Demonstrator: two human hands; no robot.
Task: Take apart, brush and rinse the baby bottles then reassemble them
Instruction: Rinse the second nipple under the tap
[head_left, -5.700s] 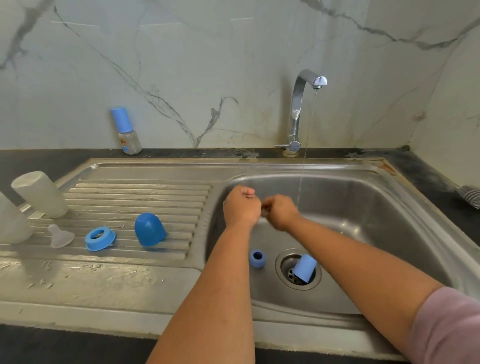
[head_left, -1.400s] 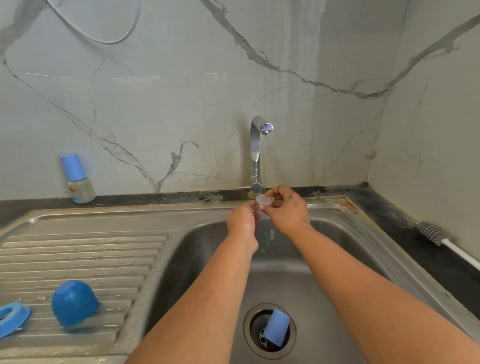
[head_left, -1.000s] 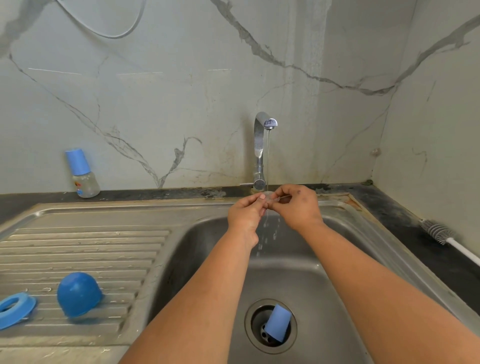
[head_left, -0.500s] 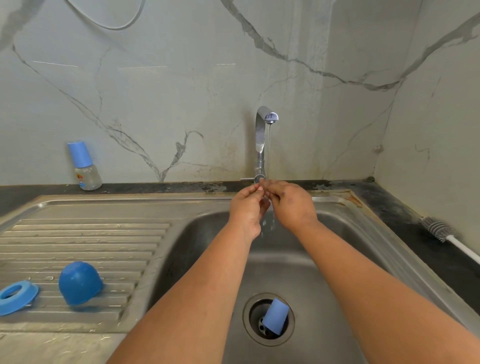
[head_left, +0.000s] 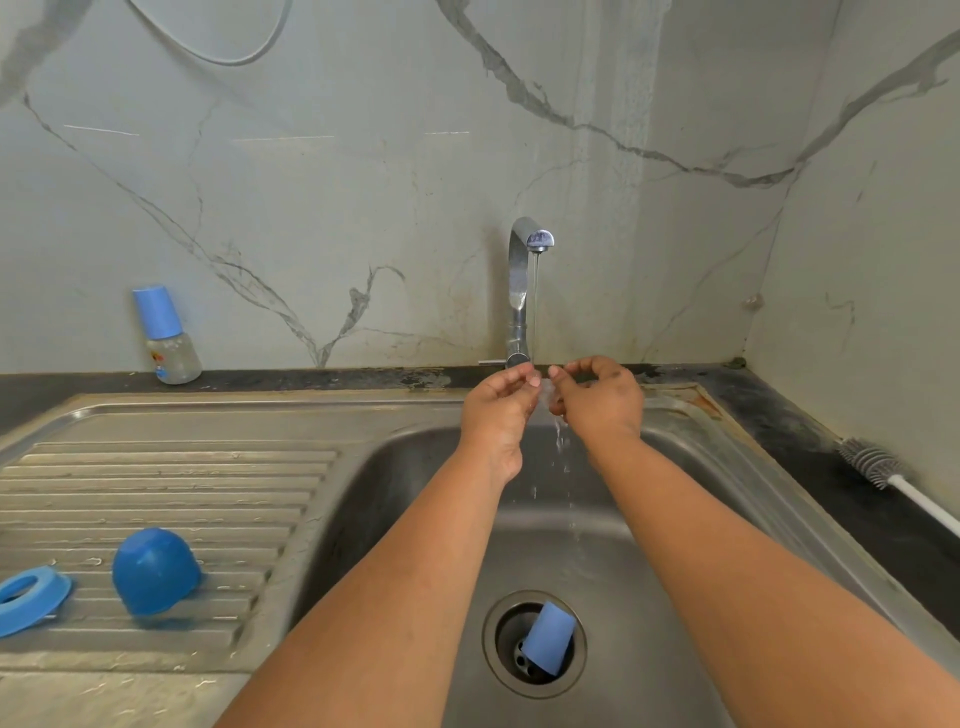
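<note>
Under the running tap (head_left: 530, 291), a small clear piece (head_left: 543, 387), probably a teat though too see-through to be sure, is pinched between both hands; the left hand (head_left: 496, 410) has its fingers curled onto it from one side, the right hand (head_left: 602, 400) from the other, fingertips nearly touching; the stream falls right into the gap, so the piece sits dead centre, neither hand nearer; its long axis can't be made out. Rinsing seems to be the step in hand, with plenty of the task left. Well below in the sink (head_left: 675, 597), a light blue cap (head_left: 548, 644) is tipped into the drain (head_left: 535, 644); on the ribbed drainboard to the left a dark blue dome cap (head_left: 156, 571) and a blue ring (head_left: 28, 597) are lying close together; one small bottle (head_left: 169, 338) stands upright on the dark desk by the marble wall; a bottle brush (head_left: 878, 470) is parked on the desk to the right.
</note>
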